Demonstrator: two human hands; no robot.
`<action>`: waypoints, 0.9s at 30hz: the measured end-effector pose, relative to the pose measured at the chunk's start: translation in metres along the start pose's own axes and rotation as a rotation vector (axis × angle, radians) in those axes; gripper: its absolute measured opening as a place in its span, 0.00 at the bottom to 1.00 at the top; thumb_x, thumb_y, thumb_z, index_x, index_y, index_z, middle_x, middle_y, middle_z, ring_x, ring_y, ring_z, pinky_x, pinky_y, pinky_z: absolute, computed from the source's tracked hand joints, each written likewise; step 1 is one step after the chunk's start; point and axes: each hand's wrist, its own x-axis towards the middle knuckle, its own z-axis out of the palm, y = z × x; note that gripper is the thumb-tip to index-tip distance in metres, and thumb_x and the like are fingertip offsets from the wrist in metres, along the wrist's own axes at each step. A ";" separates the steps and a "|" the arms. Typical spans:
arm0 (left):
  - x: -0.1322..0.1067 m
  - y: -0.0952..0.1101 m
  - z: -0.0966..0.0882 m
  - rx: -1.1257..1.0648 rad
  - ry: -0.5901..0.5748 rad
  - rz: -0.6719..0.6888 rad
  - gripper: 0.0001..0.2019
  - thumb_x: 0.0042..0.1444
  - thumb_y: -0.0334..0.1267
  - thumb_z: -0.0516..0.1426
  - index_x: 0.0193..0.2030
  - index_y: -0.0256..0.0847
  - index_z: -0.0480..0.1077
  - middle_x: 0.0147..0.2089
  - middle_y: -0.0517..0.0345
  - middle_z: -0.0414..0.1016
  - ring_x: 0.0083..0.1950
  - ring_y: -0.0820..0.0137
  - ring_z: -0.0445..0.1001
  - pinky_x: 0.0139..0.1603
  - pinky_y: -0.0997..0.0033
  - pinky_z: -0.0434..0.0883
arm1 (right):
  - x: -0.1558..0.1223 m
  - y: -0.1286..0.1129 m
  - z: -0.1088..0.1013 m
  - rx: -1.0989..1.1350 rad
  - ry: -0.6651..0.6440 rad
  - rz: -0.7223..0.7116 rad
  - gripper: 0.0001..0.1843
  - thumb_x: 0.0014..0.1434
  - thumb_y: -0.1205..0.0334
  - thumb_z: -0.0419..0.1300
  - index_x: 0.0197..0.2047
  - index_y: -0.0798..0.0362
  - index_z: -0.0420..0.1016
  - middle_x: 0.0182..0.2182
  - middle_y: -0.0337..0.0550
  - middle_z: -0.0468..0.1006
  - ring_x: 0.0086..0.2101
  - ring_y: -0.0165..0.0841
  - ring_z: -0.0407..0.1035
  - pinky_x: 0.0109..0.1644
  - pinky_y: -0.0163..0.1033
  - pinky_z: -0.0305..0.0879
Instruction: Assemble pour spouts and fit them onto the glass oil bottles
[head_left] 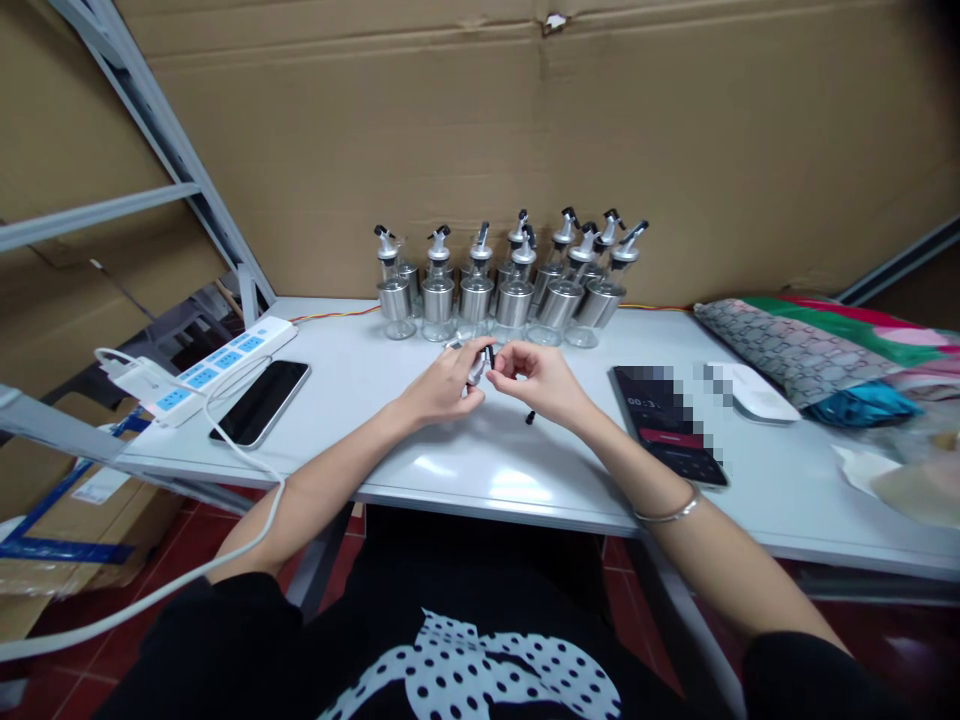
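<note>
My left hand (444,383) and my right hand (538,378) meet over the middle of the white table (480,470). The left hand's fingers are closed round a small silver pourer cap (477,366). The right hand pinches a small black part (490,354) against that cap. A loose black piece (530,417) lies on the table just below my right hand. A silver bracelet (667,514) sits on my right wrist.
Several glass bottles with silver sleeves and pourer tops (510,290) stand in a row at the back. A power strip (214,366) and a black phone (261,401) lie left. Right are a dark tablet (664,425), a white mouse (754,392) and patterned fabric (810,345).
</note>
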 end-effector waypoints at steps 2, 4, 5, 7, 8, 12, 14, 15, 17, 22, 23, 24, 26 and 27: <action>0.001 0.001 -0.001 0.026 -0.021 -0.013 0.30 0.46 0.30 0.49 0.60 0.33 0.53 0.42 0.50 0.71 0.39 0.66 0.69 0.46 0.65 0.65 | 0.000 -0.001 -0.001 0.009 -0.005 0.015 0.10 0.46 0.58 0.61 0.25 0.55 0.66 0.20 0.34 0.66 0.22 0.25 0.58 0.28 0.33 0.55; 0.001 0.002 -0.004 0.066 -0.053 -0.032 0.29 0.47 0.32 0.50 0.59 0.33 0.54 0.39 0.53 0.72 0.36 0.66 0.69 0.46 0.64 0.63 | 0.000 -0.002 -0.002 0.028 -0.011 0.030 0.11 0.46 0.57 0.62 0.25 0.55 0.66 0.19 0.34 0.66 0.22 0.24 0.57 0.27 0.33 0.53; 0.002 0.003 -0.005 0.088 -0.068 -0.036 0.29 0.47 0.32 0.50 0.59 0.33 0.55 0.37 0.54 0.73 0.36 0.66 0.69 0.47 0.64 0.62 | 0.001 -0.003 -0.002 0.042 -0.012 0.039 0.11 0.45 0.57 0.62 0.25 0.55 0.66 0.19 0.34 0.66 0.22 0.24 0.57 0.27 0.33 0.53; 0.003 0.003 -0.007 0.121 -0.076 -0.032 0.29 0.46 0.34 0.51 0.58 0.33 0.56 0.37 0.54 0.73 0.35 0.66 0.70 0.47 0.63 0.61 | 0.001 -0.005 -0.003 0.086 -0.018 0.059 0.13 0.44 0.56 0.64 0.24 0.55 0.66 0.19 0.33 0.65 0.21 0.23 0.56 0.26 0.32 0.51; 0.003 0.003 -0.007 0.128 -0.068 -0.026 0.29 0.46 0.34 0.51 0.58 0.33 0.57 0.37 0.54 0.74 0.35 0.66 0.70 0.47 0.63 0.61 | 0.001 -0.006 -0.003 0.120 -0.025 0.071 0.14 0.44 0.56 0.65 0.24 0.55 0.66 0.18 0.32 0.65 0.21 0.23 0.56 0.26 0.32 0.51; 0.004 0.002 -0.008 0.113 -0.004 0.005 0.29 0.44 0.36 0.51 0.56 0.34 0.59 0.35 0.56 0.74 0.33 0.66 0.69 0.46 0.64 0.61 | 0.003 -0.007 -0.004 0.391 -0.027 0.124 0.17 0.46 0.50 0.66 0.27 0.54 0.67 0.19 0.32 0.66 0.22 0.24 0.59 0.29 0.34 0.56; 0.004 0.002 -0.008 0.104 0.028 0.023 0.28 0.43 0.36 0.52 0.55 0.36 0.60 0.34 0.58 0.75 0.32 0.67 0.68 0.46 0.63 0.62 | 0.004 -0.006 -0.005 0.550 -0.053 0.188 0.18 0.44 0.50 0.68 0.30 0.53 0.68 0.22 0.33 0.68 0.23 0.25 0.61 0.31 0.35 0.59; 0.004 0.001 -0.009 0.101 0.043 0.031 0.28 0.43 0.36 0.52 0.55 0.36 0.61 0.34 0.58 0.75 0.31 0.67 0.68 0.46 0.63 0.62 | 0.004 -0.005 -0.006 0.611 -0.088 0.226 0.19 0.43 0.50 0.69 0.31 0.53 0.70 0.23 0.34 0.69 0.23 0.24 0.61 0.31 0.35 0.59; 0.004 0.001 -0.010 0.094 0.065 0.044 0.28 0.42 0.36 0.52 0.54 0.36 0.61 0.34 0.58 0.75 0.31 0.68 0.67 0.47 0.63 0.63 | 0.003 -0.004 -0.007 0.687 -0.192 0.288 0.18 0.43 0.52 0.70 0.34 0.54 0.73 0.26 0.36 0.71 0.24 0.24 0.61 0.32 0.35 0.60; 0.002 -0.001 -0.011 0.065 0.074 0.082 0.29 0.42 0.36 0.52 0.55 0.37 0.62 0.35 0.58 0.73 0.34 0.68 0.65 0.45 0.64 0.65 | 0.001 0.000 -0.008 0.788 -0.367 0.336 0.14 0.48 0.53 0.68 0.34 0.55 0.76 0.27 0.37 0.70 0.26 0.23 0.61 0.32 0.33 0.59; 0.002 -0.002 -0.010 0.060 0.082 0.098 0.28 0.42 0.35 0.52 0.54 0.37 0.62 0.34 0.58 0.73 0.34 0.68 0.65 0.45 0.65 0.65 | 0.001 0.001 -0.007 0.806 -0.368 0.348 0.15 0.47 0.54 0.69 0.33 0.55 0.76 0.26 0.36 0.69 0.27 0.23 0.61 0.32 0.32 0.59; 0.001 -0.002 -0.010 0.057 0.091 0.116 0.28 0.42 0.35 0.52 0.54 0.36 0.63 0.34 0.58 0.72 0.33 0.69 0.64 0.44 0.65 0.65 | 0.001 0.002 -0.006 0.819 -0.362 0.357 0.15 0.45 0.54 0.70 0.33 0.55 0.76 0.26 0.36 0.69 0.27 0.23 0.61 0.33 0.32 0.60; 0.001 -0.002 -0.009 0.055 0.105 0.144 0.27 0.43 0.35 0.51 0.54 0.36 0.63 0.34 0.58 0.71 0.33 0.69 0.63 0.45 0.65 0.65 | 0.002 0.003 -0.003 0.832 -0.328 0.364 0.17 0.42 0.54 0.71 0.33 0.54 0.76 0.27 0.36 0.70 0.28 0.24 0.62 0.35 0.32 0.61; 0.001 -0.002 -0.009 0.057 0.105 0.148 0.27 0.43 0.35 0.51 0.54 0.36 0.63 0.34 0.58 0.71 0.33 0.69 0.62 0.45 0.64 0.65 | 0.002 0.004 -0.002 0.832 -0.307 0.363 0.18 0.41 0.54 0.72 0.33 0.54 0.76 0.28 0.36 0.71 0.29 0.24 0.63 0.36 0.33 0.62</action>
